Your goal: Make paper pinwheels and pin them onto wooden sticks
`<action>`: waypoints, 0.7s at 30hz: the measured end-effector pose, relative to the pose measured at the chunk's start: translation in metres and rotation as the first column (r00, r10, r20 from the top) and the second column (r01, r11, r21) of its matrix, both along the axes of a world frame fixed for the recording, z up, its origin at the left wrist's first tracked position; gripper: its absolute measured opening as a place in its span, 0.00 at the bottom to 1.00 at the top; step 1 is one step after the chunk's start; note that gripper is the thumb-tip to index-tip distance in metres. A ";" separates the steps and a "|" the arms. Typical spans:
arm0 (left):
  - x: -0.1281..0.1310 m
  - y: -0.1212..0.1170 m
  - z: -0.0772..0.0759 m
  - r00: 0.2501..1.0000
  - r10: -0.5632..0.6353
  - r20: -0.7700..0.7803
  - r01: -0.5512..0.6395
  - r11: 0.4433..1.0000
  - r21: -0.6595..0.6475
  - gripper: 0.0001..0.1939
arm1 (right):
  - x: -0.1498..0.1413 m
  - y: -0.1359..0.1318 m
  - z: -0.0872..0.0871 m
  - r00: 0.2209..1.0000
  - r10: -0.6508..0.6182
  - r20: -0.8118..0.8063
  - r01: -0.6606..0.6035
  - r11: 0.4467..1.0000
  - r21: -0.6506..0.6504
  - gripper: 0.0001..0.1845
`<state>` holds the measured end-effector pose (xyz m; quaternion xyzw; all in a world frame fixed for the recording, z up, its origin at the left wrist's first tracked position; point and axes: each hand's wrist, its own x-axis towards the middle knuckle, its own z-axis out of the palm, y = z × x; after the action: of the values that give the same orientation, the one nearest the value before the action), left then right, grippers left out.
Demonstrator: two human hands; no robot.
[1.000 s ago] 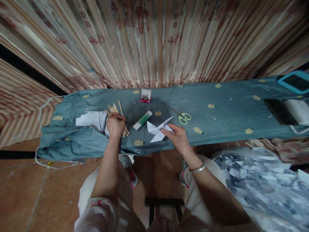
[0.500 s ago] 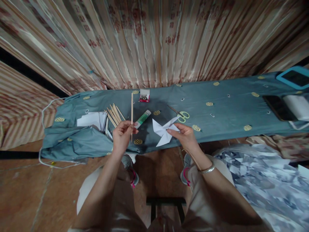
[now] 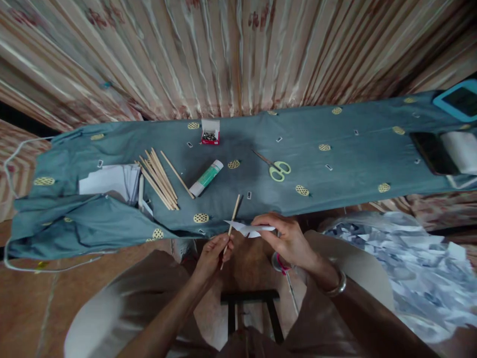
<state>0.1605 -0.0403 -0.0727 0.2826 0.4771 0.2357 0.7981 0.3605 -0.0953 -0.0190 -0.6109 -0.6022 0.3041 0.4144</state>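
Note:
My left hand (image 3: 215,253) is closed around a thin wooden stick (image 3: 235,211), which tilts up and to the right over the table's near edge. In my right hand (image 3: 288,236) a white paper pinwheel (image 3: 244,228) is pinched between thumb and fingers, turned nearly edge-on. One paper point of it overlaps the stick; whether they touch I cannot tell. Beyond my hands lie a green and white glue tube (image 3: 206,177) and scissors (image 3: 278,169) with pale green handles. A small red box (image 3: 210,133) holding metal pushpins stands open at the back.
Several wooden sticks (image 3: 158,179) lie beside a stack of white paper (image 3: 112,183) on the left of the cloth-covered table (image 3: 357,169). A dark phone (image 3: 432,153) and a blue-framed device (image 3: 460,102) are at the right. Below right sits a big bag of paper pieces (image 3: 421,268).
Both hands have come closer together and nearer my body, bringing stick and pinwheel side by side. The pinwheel has turned from facing me to edge-on. The view has shifted too.

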 end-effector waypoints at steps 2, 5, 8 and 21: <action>-0.001 -0.005 -0.003 1.000 -0.012 -0.022 0.011 0.999 -0.030 0.24 | 0.002 0.001 -0.006 0.998 0.012 0.058 -0.014 0.999 0.047 0.08; -0.001 -0.008 -0.007 0.998 -0.032 -0.054 0.029 0.997 -0.068 0.24 | 0.002 0.006 -0.011 0.994 -0.013 0.104 0.005 0.997 0.073 0.09; -0.002 -0.008 -0.010 0.995 -0.057 -0.077 0.051 0.996 -0.072 0.24 | -0.002 0.014 -0.013 0.993 -0.024 0.117 0.013 0.996 0.090 0.11; -0.003 -0.001 -0.012 0.995 -0.081 -0.052 0.076 0.993 -0.092 0.25 | -0.011 0.035 -0.025 0.986 -0.096 0.134 0.077 0.988 0.137 0.10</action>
<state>0.1573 -0.0410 -0.0844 0.2714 0.4977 0.1745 0.8051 0.3491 -0.0607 -0.0441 -0.6277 -0.6215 0.2018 0.4231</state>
